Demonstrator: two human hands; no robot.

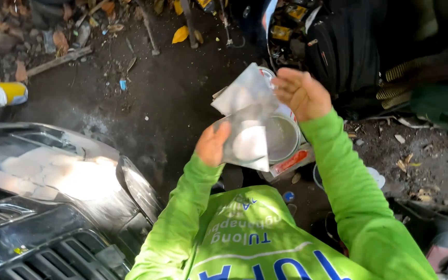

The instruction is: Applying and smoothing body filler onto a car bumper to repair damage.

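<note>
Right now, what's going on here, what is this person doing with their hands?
A person in bright green sleeves holds a grey sheet, creased and smeared with pale filler, in both hands. The left hand grips its lower left edge, and the right hand holds its upper right side. Below the sheet an open can of pale paste stands on dark dirt ground. To the left is a grey car front with pale patches, and a yellow can lies further off.

Both arms in green sleeves raised toward frame centre. Left hand (212, 144) lower, fingers curled in grip; right hand (302, 94) higher, pinching.
</note>
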